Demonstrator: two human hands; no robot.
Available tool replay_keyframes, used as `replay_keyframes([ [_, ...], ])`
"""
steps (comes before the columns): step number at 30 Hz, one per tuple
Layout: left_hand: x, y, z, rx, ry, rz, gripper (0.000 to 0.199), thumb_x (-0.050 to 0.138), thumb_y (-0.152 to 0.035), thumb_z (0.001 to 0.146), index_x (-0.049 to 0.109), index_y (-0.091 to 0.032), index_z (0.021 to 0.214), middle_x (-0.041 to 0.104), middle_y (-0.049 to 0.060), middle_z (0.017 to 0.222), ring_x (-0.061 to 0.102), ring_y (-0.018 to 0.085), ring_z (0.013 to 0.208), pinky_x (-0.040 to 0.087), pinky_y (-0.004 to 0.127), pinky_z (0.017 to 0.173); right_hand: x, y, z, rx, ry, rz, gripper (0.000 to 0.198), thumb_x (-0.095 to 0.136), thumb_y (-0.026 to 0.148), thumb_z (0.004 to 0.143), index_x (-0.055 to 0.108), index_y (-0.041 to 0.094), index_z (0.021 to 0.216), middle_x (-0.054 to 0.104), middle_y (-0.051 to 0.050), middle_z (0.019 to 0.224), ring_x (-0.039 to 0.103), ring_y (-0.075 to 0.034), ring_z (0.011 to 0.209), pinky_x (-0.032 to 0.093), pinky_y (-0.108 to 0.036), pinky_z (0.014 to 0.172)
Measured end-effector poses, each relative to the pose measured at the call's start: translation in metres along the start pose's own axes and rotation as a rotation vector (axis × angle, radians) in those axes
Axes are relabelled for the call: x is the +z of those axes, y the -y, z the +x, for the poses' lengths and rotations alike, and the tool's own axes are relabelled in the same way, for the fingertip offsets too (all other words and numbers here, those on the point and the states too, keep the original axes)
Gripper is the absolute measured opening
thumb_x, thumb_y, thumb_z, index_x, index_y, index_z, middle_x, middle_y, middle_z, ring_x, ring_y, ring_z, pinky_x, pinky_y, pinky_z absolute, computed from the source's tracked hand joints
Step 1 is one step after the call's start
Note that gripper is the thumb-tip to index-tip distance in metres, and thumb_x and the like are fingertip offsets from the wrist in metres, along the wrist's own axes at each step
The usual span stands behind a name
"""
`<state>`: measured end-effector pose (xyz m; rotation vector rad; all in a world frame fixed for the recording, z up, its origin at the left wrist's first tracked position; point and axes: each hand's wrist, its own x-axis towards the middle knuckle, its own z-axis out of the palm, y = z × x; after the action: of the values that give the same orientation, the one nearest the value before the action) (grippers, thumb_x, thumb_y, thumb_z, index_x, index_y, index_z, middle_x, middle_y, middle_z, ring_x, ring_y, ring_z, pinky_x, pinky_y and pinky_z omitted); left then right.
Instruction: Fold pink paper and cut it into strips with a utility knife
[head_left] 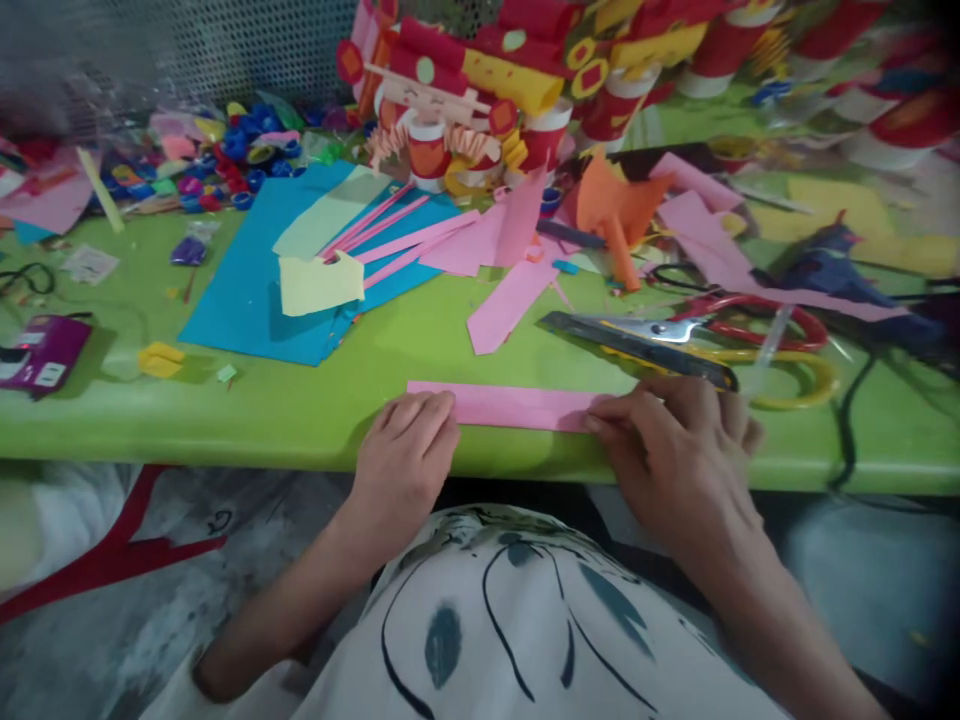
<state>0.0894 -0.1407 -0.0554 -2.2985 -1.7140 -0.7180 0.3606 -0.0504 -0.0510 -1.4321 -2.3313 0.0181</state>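
A folded-looking strip of pink paper (521, 408) lies flat along the front edge of the green table. The fingers of my left hand (409, 455) are drawn together and press down on its left end. At the other end, my right hand (679, 450) pinches the strip between thumb and forefinger. Just beyond my right hand lie a black utility knife (637, 348) and scissors (750, 330) with red and yellow handles. A pointed pink paper piece (510, 305) rests behind the strip.
Blue paper sheets (255, 270) with a pale yellow scrap (319, 285) lie at the left. Paper-cup figures (450, 110) crowd the back. A purple box (46, 352) sits far left, an orange paper piece (611, 205) behind the knife, and a black cable (846, 430) hangs at right.
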Motion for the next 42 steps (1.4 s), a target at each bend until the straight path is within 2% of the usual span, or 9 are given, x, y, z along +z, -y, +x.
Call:
replay_keyframes([
  [3, 0.0, 0.0, -0.005, 0.115, 0.017, 0.01, 0.03, 0.048, -0.001, 0.103, 0.072, -0.007, 0.12, 0.077, 0.018, 0.121, 0.069, 0.029, 0.115, 0.06, 0.041, 0.098, -0.004, -0.001, -0.002, 0.006, 0.001, -0.03, 0.031, 0.055, 0.047, 0.107, 0.076, 0.025, 0.114, 0.07, -0.013, 0.111, 0.058, -0.034, 0.108, 0.038, -0.048, 0.086],
  [7, -0.007, -0.018, 0.0, 0.03, 0.121, 0.114, 0.036, 0.058, -0.025, 0.105, 0.071, -0.002, 0.129, 0.073, 0.023, 0.126, 0.068, 0.035, 0.116, 0.062, 0.044, 0.09, -0.007, -0.01, -0.003, -0.04, 0.028, -0.011, 0.027, 0.053, 0.04, 0.109, 0.069, 0.026, 0.125, 0.074, -0.009, 0.107, 0.06, -0.032, 0.109, 0.039, -0.049, 0.092],
  [12, -0.004, -0.043, 0.009, 0.01, 0.276, 0.264, 0.079, 0.059, -0.07, 0.102, 0.058, -0.017, 0.161, 0.068, 0.02, 0.12, 0.062, 0.04, 0.114, 0.06, 0.053, 0.093, -0.015, -0.029, -0.008, -0.084, 0.038, -0.059, 0.028, 0.06, 0.048, 0.105, 0.072, 0.03, 0.124, 0.072, -0.008, 0.115, 0.06, -0.032, 0.107, 0.04, -0.049, 0.093],
  [17, 0.002, -0.045, 0.008, -0.011, 0.306, 0.248, 0.082, 0.061, -0.074, 0.099, 0.056, -0.025, 0.165, 0.066, 0.019, 0.118, 0.059, 0.039, 0.115, 0.056, 0.059, 0.102, -0.019, -0.029, -0.005, -0.105, 0.032, -0.02, 0.034, 0.057, 0.054, 0.107, 0.076, 0.029, 0.118, 0.073, -0.009, 0.115, 0.061, -0.028, 0.104, 0.042, -0.048, 0.092],
  [22, 0.003, -0.046, 0.005, -0.026, 0.306, 0.217, 0.077, 0.067, -0.072, 0.097, 0.055, -0.036, 0.165, 0.061, 0.019, 0.147, 0.058, 0.043, 0.123, 0.053, 0.068, 0.108, -0.014, 0.017, 0.001, -0.134, -0.068, -0.085, 0.025, 0.06, 0.037, 0.107, 0.079, 0.028, 0.119, 0.077, -0.009, 0.132, 0.064, -0.03, 0.117, 0.045, -0.049, 0.099],
  [25, 0.004, -0.047, 0.004, -0.019, 0.288, 0.228, 0.069, 0.065, -0.07, 0.099, 0.065, -0.033, 0.156, 0.06, 0.019, 0.152, 0.057, 0.045, 0.125, 0.053, 0.069, 0.108, -0.005, 0.041, -0.008, -0.35, -0.005, -0.035, 0.039, 0.055, 0.038, 0.11, 0.068, 0.025, 0.145, 0.069, -0.005, 0.155, 0.061, -0.026, 0.139, 0.021, -0.057, 0.134],
  [29, 0.005, -0.046, 0.003, 0.01, 0.277, 0.252, 0.075, 0.064, -0.073, 0.099, 0.062, -0.03, 0.16, 0.063, 0.02, 0.15, 0.059, 0.045, 0.123, 0.055, 0.068, 0.105, 0.003, 0.036, -0.03, -0.364, 0.021, -0.053, 0.052, 0.048, 0.039, 0.114, 0.051, 0.016, 0.161, 0.06, -0.01, 0.162, 0.059, -0.023, 0.147, -0.017, -0.06, 0.137],
  [35, 0.007, -0.043, -0.001, -0.013, 0.278, 0.282, 0.094, 0.06, -0.08, 0.096, 0.047, -0.025, 0.17, 0.063, 0.022, 0.153, 0.063, 0.043, 0.125, 0.055, 0.064, 0.109, -0.008, 0.009, -0.052, -0.218, 0.004, -0.159, 0.065, 0.054, 0.036, 0.111, 0.036, 0.019, 0.171, 0.06, -0.015, 0.161, 0.065, -0.03, 0.142, -0.015, -0.067, 0.135],
  [42, 0.016, -0.018, -0.023, -0.025, 0.158, 0.342, 0.084, 0.057, -0.072, 0.104, 0.057, -0.011, 0.162, 0.061, 0.019, 0.162, 0.061, 0.037, 0.144, 0.049, 0.047, 0.121, -0.006, 0.009, -0.046, -0.21, -0.073, -0.059, 0.061, 0.052, 0.039, 0.11, 0.043, 0.031, 0.169, 0.062, -0.008, 0.159, 0.068, -0.032, 0.138, -0.012, -0.065, 0.138],
])
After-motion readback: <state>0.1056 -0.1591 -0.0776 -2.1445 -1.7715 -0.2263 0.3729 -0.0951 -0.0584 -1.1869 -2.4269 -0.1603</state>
